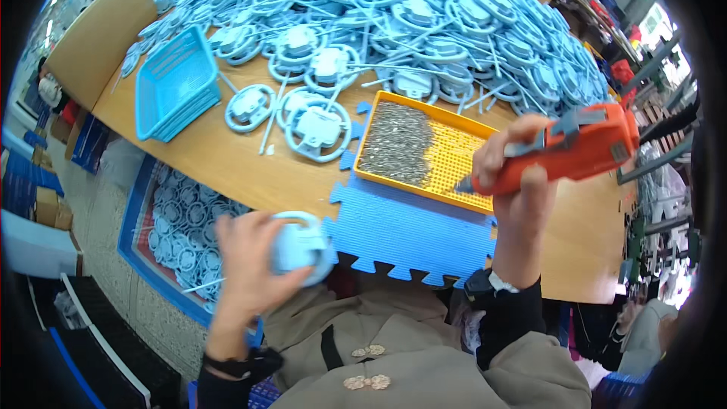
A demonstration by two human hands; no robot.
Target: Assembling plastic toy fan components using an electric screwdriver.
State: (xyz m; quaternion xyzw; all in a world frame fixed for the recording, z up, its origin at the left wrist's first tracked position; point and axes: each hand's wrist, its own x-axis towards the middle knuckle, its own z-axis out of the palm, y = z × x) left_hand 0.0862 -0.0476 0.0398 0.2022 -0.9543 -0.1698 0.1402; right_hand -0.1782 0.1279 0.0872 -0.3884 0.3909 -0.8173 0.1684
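Observation:
Low at the left, over the table's front edge, my left hand (pixel 254 269) is closed on a light-blue round plastic part (pixel 301 248). Both are somewhat blurred, and the hand hides the part's left side. My right hand (pixel 522 163) grips an orange-red electric screwdriver (pixel 579 148) raised above the right end of a yellow tray (pixel 462 155). Its tip points left and slightly down over the tray's perforated floor. Small metal screws (pixel 394 144) fill the tray's left half. Under the tray's front lies a blue foam mat (pixel 409 231).
A big heap of similar light-blue parts (pixel 413 11) covers the far table, with several loose ones nearer. Stacked blue baskets (pixel 178 91) stand at the left. Below the table's left edge, a blue bin (pixel 148 254) holds more parts. Another person (pixel 647 329) is at the lower right.

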